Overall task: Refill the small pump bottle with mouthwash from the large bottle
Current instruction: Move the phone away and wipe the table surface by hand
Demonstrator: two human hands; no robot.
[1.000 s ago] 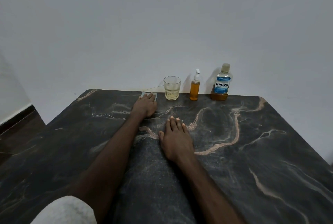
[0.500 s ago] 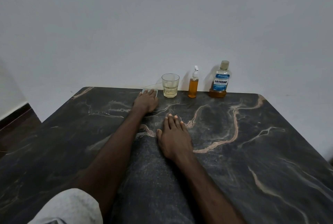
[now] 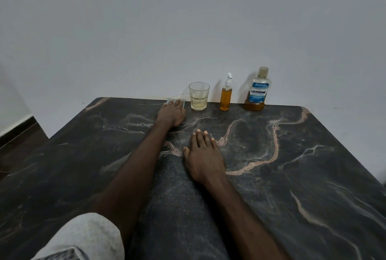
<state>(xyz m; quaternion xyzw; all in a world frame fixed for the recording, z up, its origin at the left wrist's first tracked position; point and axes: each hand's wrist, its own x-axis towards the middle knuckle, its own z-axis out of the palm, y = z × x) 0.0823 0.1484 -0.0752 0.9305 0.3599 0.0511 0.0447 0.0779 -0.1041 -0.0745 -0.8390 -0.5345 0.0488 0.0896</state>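
**Both hands flat on the table, bottles untouched at the far edge**

A dark marble-patterned table [image 3: 292, 176] with pale pink and white veins fills the lower part of the view, backed by a plain grey-white wall [image 3: 188, 19]. A strip of dark floor [image 3: 18, 140] shows at the far left.

Two bare forearms reach from the near edge toward the far side. A light grey rolled sleeve [image 3: 87, 236] covers the left arm near the bottom of the view.

The right hand [image 3: 203, 159] lies palm down near the table's middle, fingers extended and close together, gripping nothing. The left hand [image 3: 172, 112] reaches farther, resting palm down with its fingertips on a small pale flat object [image 3: 176, 100] at the far edge; the fingers lie loose over it and do not close around it. What that object is cannot be told.

Along the far edge, right of the left hand, three things stand upright in a row. The large bottle [image 3: 258, 90], blue-labelled with amber liquid low in its base and its cap on, stands farthest right. The drinking glass [image 3: 198, 96], holding a little pale liquid, sits just beside the left hand's fingers without touching them. Between glass and large bottle stands the small pump bottle [image 3: 226, 95], filled with orange liquid, pump in place. Both bottles stand well beyond the right hand's fingertips and right of the left hand, apart from each.
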